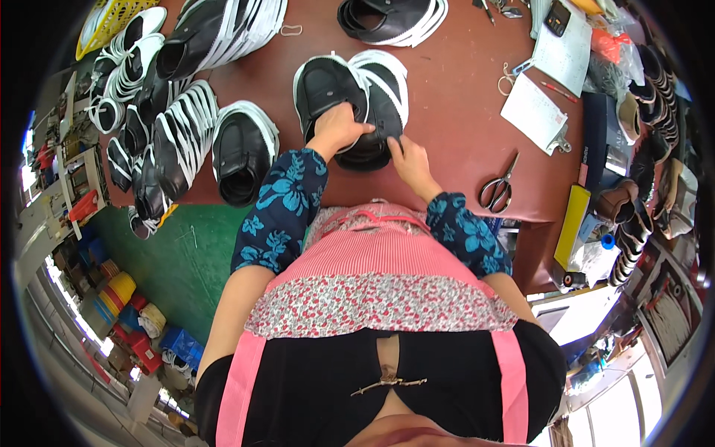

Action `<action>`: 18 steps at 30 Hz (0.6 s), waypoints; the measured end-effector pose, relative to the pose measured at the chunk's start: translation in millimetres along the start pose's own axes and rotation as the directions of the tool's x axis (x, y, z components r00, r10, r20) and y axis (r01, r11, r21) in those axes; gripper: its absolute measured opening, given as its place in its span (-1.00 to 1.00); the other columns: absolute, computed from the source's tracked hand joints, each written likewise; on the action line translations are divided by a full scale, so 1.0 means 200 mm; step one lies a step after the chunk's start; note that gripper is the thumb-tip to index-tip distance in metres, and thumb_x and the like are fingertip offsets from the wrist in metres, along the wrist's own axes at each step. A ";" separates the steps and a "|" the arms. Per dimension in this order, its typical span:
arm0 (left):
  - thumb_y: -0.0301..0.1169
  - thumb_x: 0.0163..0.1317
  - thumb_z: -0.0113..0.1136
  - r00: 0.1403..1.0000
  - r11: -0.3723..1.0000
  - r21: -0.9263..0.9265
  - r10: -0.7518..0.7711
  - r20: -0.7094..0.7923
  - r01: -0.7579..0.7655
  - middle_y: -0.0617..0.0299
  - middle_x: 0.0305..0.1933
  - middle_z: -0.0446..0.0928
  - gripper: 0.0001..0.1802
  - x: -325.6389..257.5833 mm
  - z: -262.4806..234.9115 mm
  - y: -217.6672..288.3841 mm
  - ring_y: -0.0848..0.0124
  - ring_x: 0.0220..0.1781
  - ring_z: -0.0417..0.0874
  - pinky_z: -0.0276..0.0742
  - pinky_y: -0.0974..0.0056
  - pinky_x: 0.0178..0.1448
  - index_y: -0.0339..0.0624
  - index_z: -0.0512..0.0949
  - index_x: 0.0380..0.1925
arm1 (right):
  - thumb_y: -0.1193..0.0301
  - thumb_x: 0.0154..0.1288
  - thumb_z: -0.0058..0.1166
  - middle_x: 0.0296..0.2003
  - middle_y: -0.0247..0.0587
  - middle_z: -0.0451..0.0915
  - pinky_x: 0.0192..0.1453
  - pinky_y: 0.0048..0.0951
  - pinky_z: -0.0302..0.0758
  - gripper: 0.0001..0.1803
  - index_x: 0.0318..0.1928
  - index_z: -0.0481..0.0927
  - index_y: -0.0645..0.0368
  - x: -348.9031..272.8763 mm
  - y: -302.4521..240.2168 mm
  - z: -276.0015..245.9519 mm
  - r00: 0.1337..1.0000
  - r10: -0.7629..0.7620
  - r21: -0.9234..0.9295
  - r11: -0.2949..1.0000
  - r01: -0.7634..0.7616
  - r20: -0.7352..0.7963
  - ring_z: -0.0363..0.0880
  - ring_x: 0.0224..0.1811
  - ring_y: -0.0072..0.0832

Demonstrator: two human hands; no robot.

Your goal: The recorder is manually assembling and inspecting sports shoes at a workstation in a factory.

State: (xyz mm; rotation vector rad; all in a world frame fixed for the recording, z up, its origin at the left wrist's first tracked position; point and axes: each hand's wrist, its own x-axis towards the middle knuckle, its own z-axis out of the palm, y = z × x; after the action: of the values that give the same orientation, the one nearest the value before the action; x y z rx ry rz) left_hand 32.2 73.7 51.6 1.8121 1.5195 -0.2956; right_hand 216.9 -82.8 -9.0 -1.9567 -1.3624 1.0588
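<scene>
Two black shoe uppers with white edges lie side by side in front of me, the left upper point(328, 86) overlapping the right upper point(383, 97). My left hand point(341, 130) grips at the opening of the left one, its thumb stretched toward the right one and its other fingers partly hidden. On the right upper's side edge, my right hand point(412, 164) pinches with thumb and forefinger. Left of my hands rests a separate stack of black uppers point(244, 153), openings toward me.
More nested uppers point(185, 134) line the red-brown table's point(447, 89) left side; another stack point(395, 21) sits at the back. Black-handled scissors point(497, 190) lie to the right, near a clipboard point(538, 112) with paper. A yellow basket point(104, 26) stands far left.
</scene>
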 end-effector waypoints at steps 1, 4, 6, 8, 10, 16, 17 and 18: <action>0.10 0.16 0.66 1.000 1.000 -0.004 0.020 -0.023 -0.020 -0.21 0.18 0.79 -0.25 -0.04 0.01 0.00 -0.14 0.27 0.80 0.68 -0.10 0.33 -0.30 0.76 0.13 | 0.03 0.67 0.16 -0.29 0.34 0.72 -0.10 0.26 0.59 -0.51 -0.23 0.64 0.26 -0.04 0.02 -0.02 0.998 0.038 -0.018 0.999 -0.037 0.052 0.71 -0.18 0.37; 0.12 0.15 0.66 1.000 1.000 -0.017 -0.021 -0.006 0.021 -0.22 0.19 0.79 -0.23 0.00 0.01 -0.02 -0.14 0.27 0.80 0.69 -0.09 0.32 -0.32 0.76 0.12 | 0.03 0.67 0.16 -0.31 0.32 0.72 -0.11 0.27 0.58 -0.50 -0.23 0.61 0.26 -0.03 0.03 -0.06 0.994 0.082 -0.043 0.996 -0.079 0.067 0.70 -0.17 0.37; 0.12 0.15 0.66 0.998 1.000 -0.025 0.015 -0.059 -0.017 -0.21 0.20 0.79 -0.22 -0.01 0.01 -0.01 -0.14 0.28 0.79 0.69 -0.08 0.33 -0.32 0.75 0.13 | 0.02 0.67 0.17 -0.32 0.31 0.72 -0.12 0.27 0.57 -0.50 -0.23 0.60 0.25 0.07 0.00 -0.03 0.999 0.028 0.020 0.999 -0.029 0.034 0.70 -0.18 0.37; 0.16 0.13 0.66 0.997 0.999 -0.027 -0.039 0.066 0.041 -0.26 0.27 0.75 -0.11 0.00 -0.02 0.04 -0.14 0.36 0.74 0.62 -0.07 0.43 -0.38 0.71 0.22 | 0.02 0.67 0.18 -0.32 0.30 0.72 -0.12 0.27 0.57 -0.51 -0.23 0.59 0.24 0.04 0.03 -0.02 1.000 -0.006 0.082 0.997 0.006 0.003 0.70 -0.18 0.36; 0.16 0.13 0.65 1.000 0.999 -0.041 -0.013 0.028 0.014 -0.27 0.27 0.75 -0.11 -0.02 0.00 0.04 -0.14 0.37 0.74 0.61 -0.06 0.44 -0.38 0.70 0.22 | 0.13 0.68 0.22 -0.37 0.25 0.69 -0.20 0.10 0.59 -0.60 -0.18 0.64 0.26 0.03 0.15 -0.02 0.998 -0.041 0.017 0.999 0.042 -0.043 0.72 -0.28 0.27; 0.13 0.15 0.65 0.998 0.999 -0.013 0.046 -0.051 -0.047 -0.21 0.12 0.80 -0.25 0.02 0.05 -0.03 -0.17 0.23 0.81 0.70 -0.08 0.29 -0.32 0.76 0.07 | 0.06 0.64 0.22 -0.34 0.27 0.70 -0.14 0.25 0.55 -0.57 -0.21 0.62 0.20 0.13 0.04 -0.05 0.995 -0.082 0.074 0.994 0.085 -0.049 0.69 -0.20 0.35; 0.14 0.15 0.65 0.999 1.000 -0.015 0.024 -0.031 -0.024 -0.21 0.11 0.81 -0.25 0.02 0.04 -0.01 -0.17 0.21 0.81 0.70 -0.09 0.28 -0.32 0.76 0.06 | 0.13 0.65 0.24 -0.33 0.27 0.69 -0.19 0.11 0.58 -0.61 -0.18 0.63 0.24 0.16 0.09 -0.01 0.982 -0.149 0.029 0.988 0.153 -0.113 0.69 -0.26 0.30; 0.13 0.15 0.65 0.999 1.000 -0.020 0.022 -0.030 -0.022 -0.22 0.10 0.81 -0.25 0.04 0.03 -0.01 -0.16 0.21 0.81 0.70 -0.09 0.27 -0.32 0.76 0.07 | 0.13 0.65 0.24 -0.33 0.27 0.69 -0.19 0.11 0.58 -0.61 -0.18 0.63 0.24 0.20 0.08 -0.01 0.982 -0.153 0.029 0.987 0.157 -0.115 0.69 -0.26 0.30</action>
State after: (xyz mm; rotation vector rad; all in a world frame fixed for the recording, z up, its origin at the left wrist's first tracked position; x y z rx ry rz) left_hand 33.9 75.6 41.4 1.8234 1.5163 -0.2427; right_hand 233.7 -51.6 -32.3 -1.8211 -1.3974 0.8827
